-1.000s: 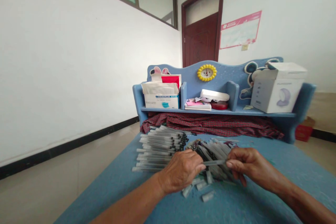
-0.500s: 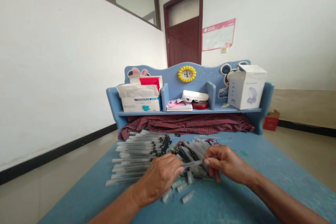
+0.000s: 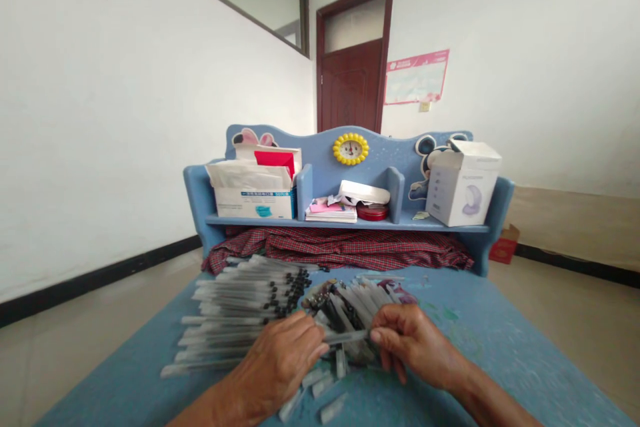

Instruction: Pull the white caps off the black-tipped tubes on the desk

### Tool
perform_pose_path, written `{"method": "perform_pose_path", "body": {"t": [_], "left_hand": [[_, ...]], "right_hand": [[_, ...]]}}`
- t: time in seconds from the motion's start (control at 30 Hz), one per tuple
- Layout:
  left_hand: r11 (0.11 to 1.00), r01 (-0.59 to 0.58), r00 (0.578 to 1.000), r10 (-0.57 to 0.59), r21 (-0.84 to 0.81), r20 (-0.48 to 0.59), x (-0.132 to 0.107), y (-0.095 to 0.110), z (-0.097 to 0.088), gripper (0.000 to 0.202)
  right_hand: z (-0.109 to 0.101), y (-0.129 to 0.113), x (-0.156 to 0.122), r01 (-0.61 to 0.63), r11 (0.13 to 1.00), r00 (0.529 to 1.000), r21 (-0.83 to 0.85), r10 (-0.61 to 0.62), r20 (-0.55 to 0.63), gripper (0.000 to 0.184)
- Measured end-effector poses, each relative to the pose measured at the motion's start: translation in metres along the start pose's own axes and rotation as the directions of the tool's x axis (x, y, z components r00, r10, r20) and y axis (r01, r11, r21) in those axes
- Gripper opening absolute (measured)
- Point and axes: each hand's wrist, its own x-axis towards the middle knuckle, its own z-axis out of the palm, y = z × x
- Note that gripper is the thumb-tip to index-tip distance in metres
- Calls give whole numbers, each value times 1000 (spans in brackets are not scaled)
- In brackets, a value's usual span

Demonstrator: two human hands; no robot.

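Note:
My left hand (image 3: 280,367) and my right hand (image 3: 413,343) both pinch one thin clear pen tube (image 3: 347,335), the left at its left end and the right at its right end, held level just above the blue desk (image 3: 500,360). Behind it lies a loose heap of pens (image 3: 350,303). To the left, a stack of clear pens with black tips (image 3: 240,303) is laid out in rows. Several short clear caps (image 3: 320,387) lie on the desk below my hands.
A blue shelf (image 3: 350,223) stands at the desk's back, with a mask box (image 3: 255,197), papers, a red tin (image 3: 373,212), a white carton (image 3: 463,183) and a yellow clock (image 3: 351,149). Checked cloth (image 3: 340,247) lies beneath it. Beyond stands a brown door (image 3: 353,83).
The view has shifted, so the desk and shelf sit further left and lower in the picture. Both hands keep their pinch on the pen tube, closer to me.

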Motion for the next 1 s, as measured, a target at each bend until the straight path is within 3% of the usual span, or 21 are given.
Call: {"method": "perform_pose_path", "body": {"t": [0.37, 0.6, 0.77, 1.0], "left_hand": [[999, -27, 999, 28, 43, -22, 0, 3, 4, 25], [998, -42, 999, 43, 38, -30, 1, 0, -1, 27], [997, -37, 999, 39, 66, -23, 0, -1, -3, 29], [999, -24, 998, 27, 47, -54, -1, -1, 0, 30]], "right_hand": [[-4, -5, -3, 32, 992, 999, -124, -35, -22, 39], [-1, -10, -2, 44, 999, 999, -27, -44, -11, 30], [2, -8, 0, 29, 990, 999, -139, -35, -39, 40], [1, 1, 1, 11, 999, 1000, -35, -12, -23, 42]]}}
